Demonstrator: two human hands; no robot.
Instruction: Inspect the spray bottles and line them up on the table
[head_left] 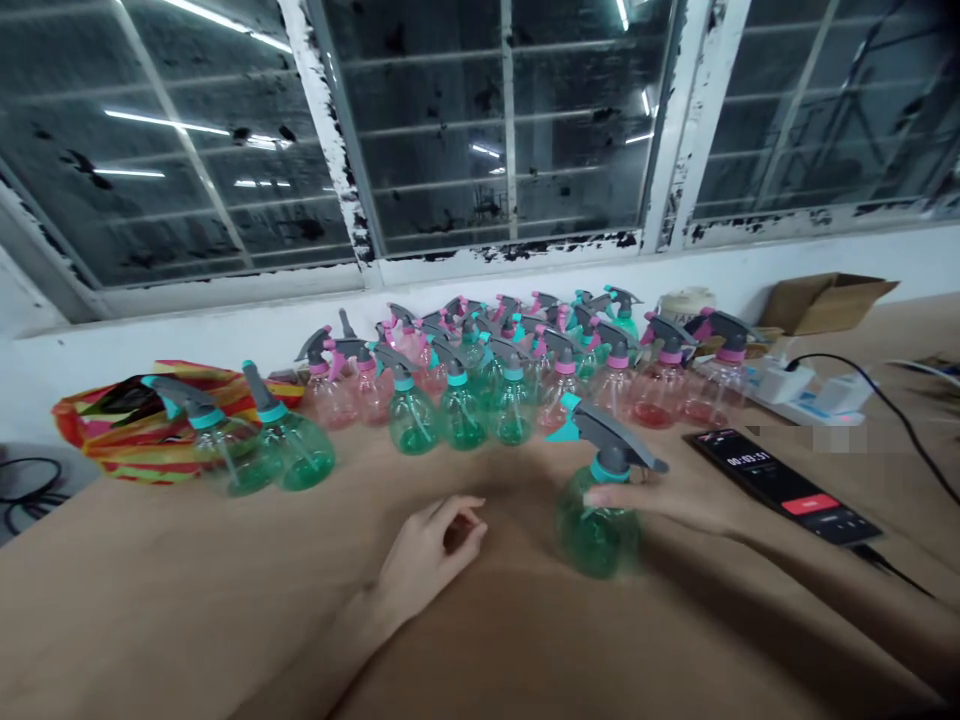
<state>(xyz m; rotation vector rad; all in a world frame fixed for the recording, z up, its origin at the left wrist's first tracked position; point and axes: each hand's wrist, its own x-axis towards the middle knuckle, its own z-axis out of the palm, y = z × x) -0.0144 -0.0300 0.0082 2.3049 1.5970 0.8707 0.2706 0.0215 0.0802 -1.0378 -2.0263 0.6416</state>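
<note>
My right hand [637, 500] grips a green spray bottle [600, 535] around its upper body, just under the turquoise collar. The bottle stands upright at or just above the table, its grey trigger head with turquoise nozzle pointing left; it is blurred. To its left, my left hand [427, 560] hovers low over the table with nothing in it, the fingers loosely curved and the thumb near their tips. Beyond my hands stand more spray bottles: green ones with turquoise collars [465, 415] and pink ones with pink collars [656, 400]. Two green bottles [300, 455] stand apart at the left.
A phone [784, 485] showing a timer lies right of the bottles, cabled. Behind it are a power strip [817, 400] with plugs and an open cardboard box [817, 300]. A colourful bag [127, 425] lies at the far left. Windows [502, 120] rise behind the brown table [187, 590].
</note>
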